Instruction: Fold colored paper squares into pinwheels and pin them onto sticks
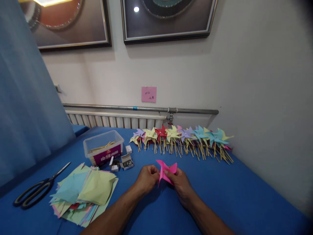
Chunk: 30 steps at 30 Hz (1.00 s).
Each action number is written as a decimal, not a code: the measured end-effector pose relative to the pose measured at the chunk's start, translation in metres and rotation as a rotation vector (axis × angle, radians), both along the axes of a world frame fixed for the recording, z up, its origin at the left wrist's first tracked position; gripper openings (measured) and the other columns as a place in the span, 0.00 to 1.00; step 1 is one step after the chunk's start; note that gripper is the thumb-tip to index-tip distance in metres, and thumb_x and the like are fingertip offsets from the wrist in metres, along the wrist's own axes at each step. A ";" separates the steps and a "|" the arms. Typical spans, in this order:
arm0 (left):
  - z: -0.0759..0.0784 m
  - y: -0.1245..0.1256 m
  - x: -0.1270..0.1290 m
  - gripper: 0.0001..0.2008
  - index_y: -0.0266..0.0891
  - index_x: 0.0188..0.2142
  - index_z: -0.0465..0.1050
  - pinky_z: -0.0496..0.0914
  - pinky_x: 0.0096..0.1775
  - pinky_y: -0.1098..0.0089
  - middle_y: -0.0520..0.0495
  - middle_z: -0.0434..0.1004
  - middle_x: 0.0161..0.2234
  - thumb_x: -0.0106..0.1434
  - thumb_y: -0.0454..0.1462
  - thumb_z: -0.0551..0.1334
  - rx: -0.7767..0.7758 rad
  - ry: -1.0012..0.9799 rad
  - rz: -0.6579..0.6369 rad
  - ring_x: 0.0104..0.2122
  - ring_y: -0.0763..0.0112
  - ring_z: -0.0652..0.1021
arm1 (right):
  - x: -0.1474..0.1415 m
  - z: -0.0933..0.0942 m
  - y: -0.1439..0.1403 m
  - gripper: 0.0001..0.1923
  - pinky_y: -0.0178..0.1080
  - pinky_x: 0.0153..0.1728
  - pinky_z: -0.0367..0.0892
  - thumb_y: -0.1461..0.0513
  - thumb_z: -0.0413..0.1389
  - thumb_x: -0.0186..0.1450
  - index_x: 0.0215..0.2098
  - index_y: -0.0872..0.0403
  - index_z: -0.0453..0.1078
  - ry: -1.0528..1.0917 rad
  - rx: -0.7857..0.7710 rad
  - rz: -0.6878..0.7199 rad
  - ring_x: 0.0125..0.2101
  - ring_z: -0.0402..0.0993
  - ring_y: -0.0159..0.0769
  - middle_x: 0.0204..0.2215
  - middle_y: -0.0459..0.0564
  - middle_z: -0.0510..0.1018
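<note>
A bright pink paper pinwheel (165,171), its corners folded in, is held above the blue table in front of me. My right hand (180,183) grips it from the right, with the thumb pressed on its middle. Just at its left edge, my left hand (148,178) has its fingers pinched together; what they hold, if anything, is hidden. No stick shows on this pinwheel. Beyond my hands, a small open box of metal pins (127,164) stands beside a second small open box (114,165).
Finished pinwheels on sticks (186,134) lie in a row along the back. On the left are a clear plastic tub (104,148) with wooden sticks, a pile of coloured paper sheets (85,192) and black-handled scissors (40,189). A radiator (117,120) runs along the wall.
</note>
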<state>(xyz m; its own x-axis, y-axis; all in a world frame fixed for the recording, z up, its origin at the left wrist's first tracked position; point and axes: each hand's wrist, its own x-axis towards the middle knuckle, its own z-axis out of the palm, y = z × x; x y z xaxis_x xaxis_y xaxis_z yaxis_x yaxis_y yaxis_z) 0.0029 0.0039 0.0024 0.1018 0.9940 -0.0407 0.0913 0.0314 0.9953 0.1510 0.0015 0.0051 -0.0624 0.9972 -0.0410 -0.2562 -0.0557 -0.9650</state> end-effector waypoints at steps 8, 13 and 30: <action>0.005 -0.003 0.000 0.09 0.39 0.21 0.65 0.54 0.19 0.75 0.56 0.65 0.15 0.51 0.39 0.63 -0.011 0.013 0.033 0.14 0.79 0.63 | 0.000 0.004 -0.003 0.19 0.35 0.28 0.61 0.52 0.70 0.46 0.26 0.56 0.73 0.014 -0.010 0.029 0.23 0.65 0.31 0.20 0.43 0.74; 0.005 -0.002 0.000 0.09 0.39 0.21 0.65 0.55 0.19 0.75 0.56 0.65 0.14 0.52 0.38 0.63 0.000 0.018 0.032 0.14 0.78 0.64 | 0.001 0.000 0.001 0.20 0.35 0.28 0.61 0.52 0.71 0.45 0.26 0.56 0.73 0.002 -0.021 0.036 0.23 0.66 0.32 0.21 0.44 0.75; 0.001 -0.003 0.000 0.06 0.39 0.22 0.64 0.54 0.19 0.75 0.56 0.64 0.15 0.52 0.37 0.60 0.031 0.066 0.030 0.15 0.78 0.63 | 0.001 -0.006 0.003 0.20 0.35 0.27 0.61 0.52 0.70 0.46 0.27 0.57 0.73 0.005 -0.014 0.017 0.22 0.65 0.31 0.21 0.44 0.75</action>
<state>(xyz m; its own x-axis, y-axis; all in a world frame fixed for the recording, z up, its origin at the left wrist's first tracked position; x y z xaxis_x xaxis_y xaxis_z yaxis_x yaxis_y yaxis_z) 0.0030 0.0012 0.0032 0.0697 0.9975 -0.0151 0.1561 0.0041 0.9877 0.1523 0.0046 -0.0006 -0.0792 0.9954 -0.0546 -0.2597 -0.0735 -0.9629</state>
